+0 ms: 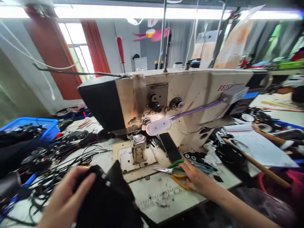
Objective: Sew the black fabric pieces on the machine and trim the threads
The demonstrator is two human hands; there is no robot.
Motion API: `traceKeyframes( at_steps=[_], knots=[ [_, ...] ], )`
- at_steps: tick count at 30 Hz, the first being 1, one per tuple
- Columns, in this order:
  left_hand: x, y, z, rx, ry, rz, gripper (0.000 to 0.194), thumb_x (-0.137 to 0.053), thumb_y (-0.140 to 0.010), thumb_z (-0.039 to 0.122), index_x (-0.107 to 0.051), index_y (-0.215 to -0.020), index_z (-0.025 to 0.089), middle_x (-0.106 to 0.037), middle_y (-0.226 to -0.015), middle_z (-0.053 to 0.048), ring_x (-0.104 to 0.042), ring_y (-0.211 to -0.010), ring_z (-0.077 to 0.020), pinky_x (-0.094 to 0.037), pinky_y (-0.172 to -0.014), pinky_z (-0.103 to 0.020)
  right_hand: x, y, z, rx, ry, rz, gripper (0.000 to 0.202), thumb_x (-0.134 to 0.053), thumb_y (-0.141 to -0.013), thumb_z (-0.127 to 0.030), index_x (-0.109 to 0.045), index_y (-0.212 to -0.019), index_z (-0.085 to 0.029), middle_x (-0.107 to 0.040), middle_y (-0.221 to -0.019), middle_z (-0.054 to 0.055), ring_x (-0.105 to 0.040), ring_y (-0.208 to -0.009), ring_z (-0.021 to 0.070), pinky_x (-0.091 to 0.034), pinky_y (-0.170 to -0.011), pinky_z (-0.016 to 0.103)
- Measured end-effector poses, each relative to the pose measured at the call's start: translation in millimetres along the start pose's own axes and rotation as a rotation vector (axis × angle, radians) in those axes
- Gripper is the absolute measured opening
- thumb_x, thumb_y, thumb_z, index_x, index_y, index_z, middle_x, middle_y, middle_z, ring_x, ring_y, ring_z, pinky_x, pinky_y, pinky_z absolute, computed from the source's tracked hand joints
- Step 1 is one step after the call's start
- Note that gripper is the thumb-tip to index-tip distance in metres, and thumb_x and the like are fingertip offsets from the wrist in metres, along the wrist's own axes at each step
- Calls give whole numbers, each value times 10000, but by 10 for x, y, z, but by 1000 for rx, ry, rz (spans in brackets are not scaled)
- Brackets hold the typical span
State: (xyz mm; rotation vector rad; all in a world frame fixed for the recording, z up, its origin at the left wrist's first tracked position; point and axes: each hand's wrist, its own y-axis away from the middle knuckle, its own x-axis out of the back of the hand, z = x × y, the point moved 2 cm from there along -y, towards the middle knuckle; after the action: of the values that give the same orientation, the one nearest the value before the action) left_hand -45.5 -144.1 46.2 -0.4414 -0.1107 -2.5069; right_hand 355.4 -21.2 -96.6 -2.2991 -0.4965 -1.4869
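My left hand [68, 196] is closed on the edge of a black fabric piece [106, 199], thumb on top, at the lower left. The fabric hangs in front of the sewing machine bed [136, 155]. On the right of the bed, my right hand [196, 177] has its fingers closed at the handles of scissors [163, 170], which have green and orange grips. The scissors' blades point left. Behind them a dark phone [169, 147] lies beside the machine arm [190, 91].
A blue basket [51, 126] and tangled black cords [78, 142] lie at the left. White paper [263, 147], a wooden stick [266, 172] and rolls of tape are at the right. A purple-necked lamp [159, 126] lights the needle area.
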Motion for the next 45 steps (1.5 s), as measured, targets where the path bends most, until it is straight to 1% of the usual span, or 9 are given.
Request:
traceKeyframes(
  at_steps=[2,7,13,20,26,31,35,40,45],
  knots=[
    [-131,179,-165,106,62,-202,536,-793,-596,624,-631,-862,188,-664,-652,42,-606,-607,-146,-466,-530,-195,83,-89,-68,16,-86,41,510,-482,-688,16,-574,-1157,-161,-562,-1130,118,-626,-1007,235,-507,-895,346],
    [-539,520,-526,281,360,-133,511,-848,-550,552,-612,-791,169,-719,-706,-21,-647,-648,-156,-485,-591,-218,402,-55,-783,3,-372,-5,315,-699,-758,-392,-586,-977,-195,-567,-914,47,-589,-829,213,-512,-724,306],
    [-568,767,-434,299,434,-127,622,-837,-574,501,-646,-1072,180,-768,-875,-57,-718,-847,-240,-555,-756,-300,463,186,-1545,45,-313,-258,465,-888,-536,-409,-548,-770,-195,-608,-864,23,-560,-785,219,-418,-688,308],
    [-473,811,-525,159,146,-396,324,-787,-615,314,-713,-898,176,-763,-893,-54,-683,-911,-257,-517,-820,-297,271,454,-1546,-29,-187,-388,297,-786,-595,-298,-556,-750,-190,-633,-859,56,-597,-789,241,-412,-671,303],
    [-506,876,-514,241,216,-278,408,-791,-583,338,-704,-951,183,-749,-892,-41,-660,-913,-252,-480,-850,-316,258,550,-1600,-55,-149,-443,326,-801,-615,-316,-628,-861,-189,-672,-950,72,-640,-860,272,-461,-732,333],
    [-498,884,-471,248,220,-327,444,-773,-595,318,-700,-1013,188,-748,-975,-49,-643,-984,-257,-456,-882,-310,244,533,-1558,-3,-12,-421,317,-800,-666,-371,-642,-865,-181,-666,-973,97,-649,-886,303,-502,-731,376],
    [-465,886,-498,267,225,-343,477,-766,-597,337,-698,-1045,185,-744,-980,-50,-626,-991,-259,-435,-912,-327,212,562,-1485,159,67,-303,348,-812,-671,-432,-643,-843,-181,-666,-892,94,-670,-784,272,-529,-643,341],
    [-471,935,-457,284,234,-288,429,-754,-598,296,-697,-1010,194,-743,-1000,-47,-624,-1034,-261,-446,-911,-319,228,588,-1468,461,148,62,431,-895,-579,-399,-599,-801,-178,-622,-760,46,-612,-584,190,-471,-494,273],
    [-519,975,-439,379,334,-297,515,-738,-592,261,-635,-1088,173,-716,-781,5,-616,-763,-171,-477,-718,-271,232,555,-1478,487,134,63,500,-935,-521,-377,-546,-775,-196,-577,-720,5,-598,-566,182,-461,-479,271]
  ],
)
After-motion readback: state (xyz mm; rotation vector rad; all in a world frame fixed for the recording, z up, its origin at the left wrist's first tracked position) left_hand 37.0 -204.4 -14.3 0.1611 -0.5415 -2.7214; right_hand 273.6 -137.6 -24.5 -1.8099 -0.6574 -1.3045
